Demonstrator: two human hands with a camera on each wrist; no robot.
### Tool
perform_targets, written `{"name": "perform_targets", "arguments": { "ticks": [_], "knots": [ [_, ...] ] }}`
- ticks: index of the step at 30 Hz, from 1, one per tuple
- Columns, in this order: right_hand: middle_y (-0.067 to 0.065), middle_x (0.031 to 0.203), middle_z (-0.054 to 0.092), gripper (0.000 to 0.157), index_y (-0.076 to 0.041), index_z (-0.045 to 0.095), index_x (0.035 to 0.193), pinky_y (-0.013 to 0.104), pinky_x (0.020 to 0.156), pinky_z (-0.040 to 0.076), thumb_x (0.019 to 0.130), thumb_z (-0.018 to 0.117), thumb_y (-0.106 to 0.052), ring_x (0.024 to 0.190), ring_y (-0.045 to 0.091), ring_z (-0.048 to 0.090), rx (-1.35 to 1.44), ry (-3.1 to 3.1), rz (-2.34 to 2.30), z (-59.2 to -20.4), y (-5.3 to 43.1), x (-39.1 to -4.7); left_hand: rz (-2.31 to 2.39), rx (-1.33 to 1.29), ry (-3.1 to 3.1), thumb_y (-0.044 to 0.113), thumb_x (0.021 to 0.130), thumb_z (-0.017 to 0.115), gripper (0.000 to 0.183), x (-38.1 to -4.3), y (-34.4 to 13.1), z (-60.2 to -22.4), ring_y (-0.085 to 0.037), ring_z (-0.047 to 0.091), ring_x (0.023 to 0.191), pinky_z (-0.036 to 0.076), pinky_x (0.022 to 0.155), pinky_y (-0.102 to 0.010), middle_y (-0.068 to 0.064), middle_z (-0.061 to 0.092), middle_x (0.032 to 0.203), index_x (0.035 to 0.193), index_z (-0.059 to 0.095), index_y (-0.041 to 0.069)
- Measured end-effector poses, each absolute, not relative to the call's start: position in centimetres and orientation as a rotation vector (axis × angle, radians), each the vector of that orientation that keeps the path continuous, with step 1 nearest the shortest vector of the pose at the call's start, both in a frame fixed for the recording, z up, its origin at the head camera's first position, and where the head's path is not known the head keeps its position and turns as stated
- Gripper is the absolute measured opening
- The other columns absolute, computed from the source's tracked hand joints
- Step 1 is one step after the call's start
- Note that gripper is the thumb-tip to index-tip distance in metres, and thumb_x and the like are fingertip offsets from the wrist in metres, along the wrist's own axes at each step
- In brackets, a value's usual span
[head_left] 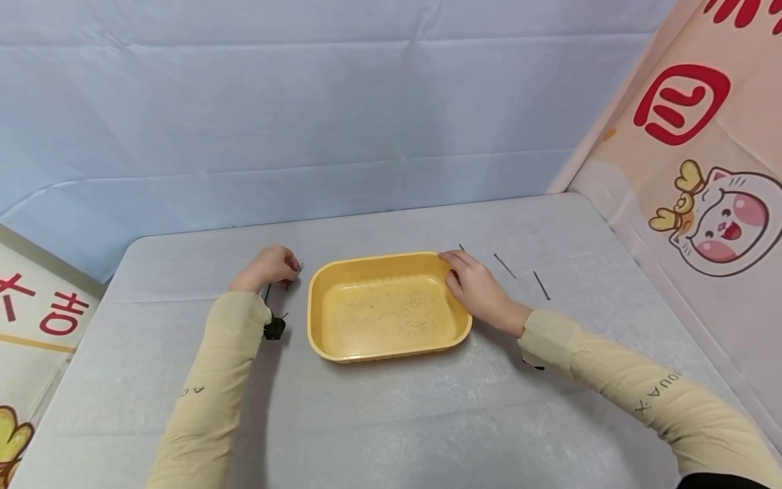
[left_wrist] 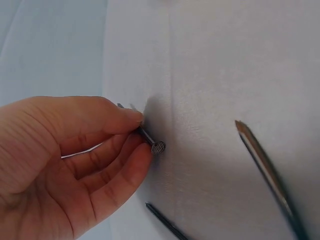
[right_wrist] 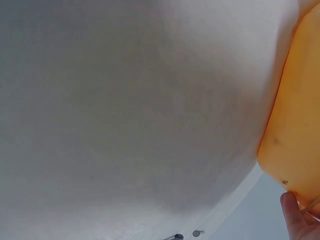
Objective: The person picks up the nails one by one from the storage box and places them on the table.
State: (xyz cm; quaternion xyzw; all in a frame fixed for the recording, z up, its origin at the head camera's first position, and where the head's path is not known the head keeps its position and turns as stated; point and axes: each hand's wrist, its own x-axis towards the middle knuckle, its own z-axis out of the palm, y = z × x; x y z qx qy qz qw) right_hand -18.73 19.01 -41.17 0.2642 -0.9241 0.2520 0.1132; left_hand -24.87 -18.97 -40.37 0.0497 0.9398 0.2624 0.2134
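My left hand (head_left: 272, 266) pinches a dark metal nail (left_wrist: 148, 136) between thumb and fingers, its cross-hatched head poking out below the fingertips in the left wrist view. Nearby on the tabletop lie a second nail (left_wrist: 270, 175), blurred and close to the camera, and a third nail (left_wrist: 166, 220). A yellow plastic basin (head_left: 389, 353) stands to the right of that hand, with only dark specks on its floor. At its far right corner, my right hand (head_left: 479, 288) grips the rim. In the right wrist view, only a few fingers (right_wrist: 295, 215) show against the basin's wall.
Beyond the right hand lie several more nails, among them one nail (head_left: 504, 265) and another nail (head_left: 542, 285). A grey cloth covers the table (head_left: 391, 428). Pale blue fabric (head_left: 275, 109) hangs behind it, and a printed cloth (head_left: 690, 204) hangs at the right.
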Motion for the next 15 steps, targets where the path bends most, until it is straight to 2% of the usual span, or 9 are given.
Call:
{"name": "perform_targets", "arguments": {
  "ticks": [9, 15],
  "knots": [
    [0.019, 0.115, 0.055, 0.031, 0.006, 0.054, 0.118, 0.039, 0.08, 0.05, 0.088, 0.05, -0.002, 0.099, 0.029, 0.056, 0.792, -2.692, 0.768, -41.0, 19.2, -18.9, 0.682, 0.125, 2.611, 0.004, 0.084, 0.057, 0.018, -24.9, -18.7, -40.1, -0.022, 0.059, 0.072, 0.05, 0.068, -0.034, -0.015, 0.059, 0.089, 0.1, 0.058, -0.005],
    [0.018, 0.115, 0.055, 0.029, 0.005, 0.056, 0.117, 0.042, 0.089, 0.046, 0.091, 0.049, -0.008, 0.106, 0.03, 0.054, 0.783, -2.705, 0.787, -40.9, 19.4, -19.1, 0.687, 0.163, 2.615, 0.003, 0.083, 0.056, 0.021, -24.9, -18.7, -39.3, -0.024, 0.06, 0.075, 0.052, 0.068, -0.035, -0.019, 0.058, 0.093, 0.101, 0.058, -0.008]
  ]
}}
